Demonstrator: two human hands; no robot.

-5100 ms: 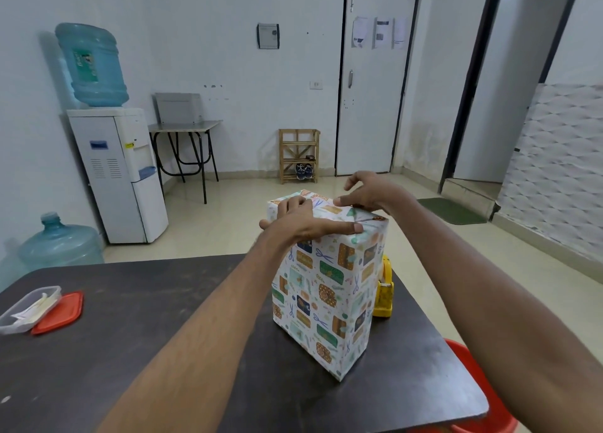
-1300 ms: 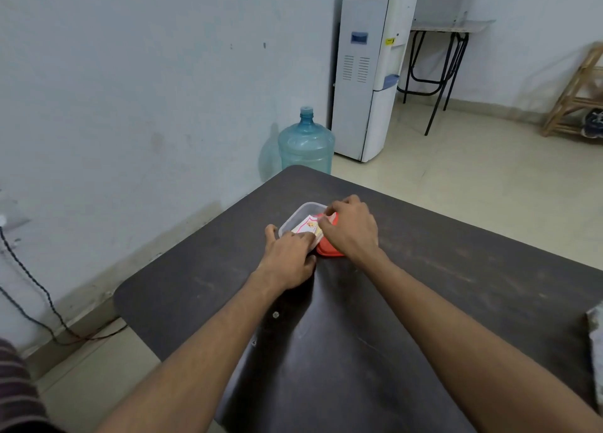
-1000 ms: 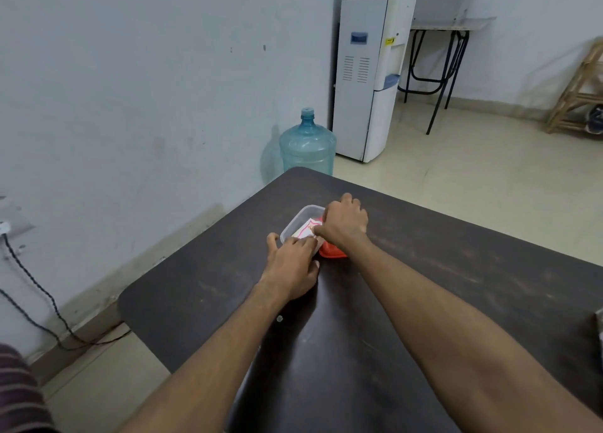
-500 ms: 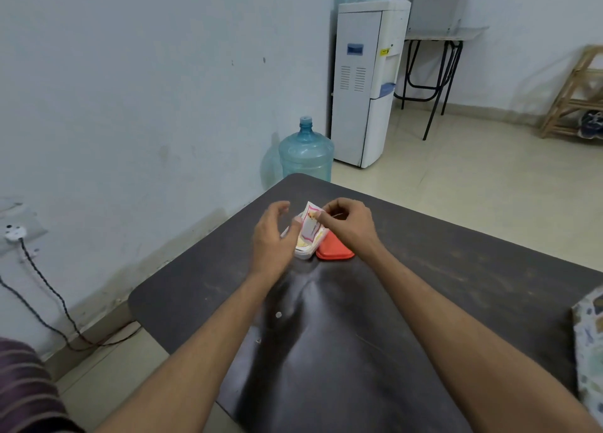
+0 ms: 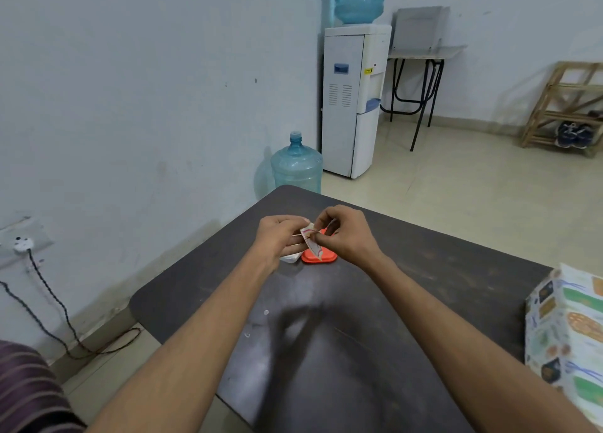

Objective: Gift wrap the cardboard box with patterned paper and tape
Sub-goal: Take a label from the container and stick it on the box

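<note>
The box wrapped in patterned paper [image 5: 569, 331] stands at the right edge of the dark table [image 5: 342, 351], partly cut off by the frame. Over the far left part of the table, my left hand [image 5: 279, 236] and my right hand [image 5: 347, 233] meet above a small clear container [image 5: 291, 258] and its red lid [image 5: 321, 256]. Between their fingertips they pinch a small white card or sticker sheet with pink print [image 5: 311, 240], raised off the table. No tape is in view.
A white wall runs close along the table's left side, with a socket and trailing cable [image 5: 49, 298]. Beyond the table stand a blue water jug [image 5: 296, 166], a water dispenser [image 5: 354, 99], a small metal table [image 5: 421, 83] and a wooden shoe rack [image 5: 567, 106].
I turned from the wrapped box to the container at the table's left. Both hands took the small printed sheet out of it and raised it; the left hand has closed onto it.
</note>
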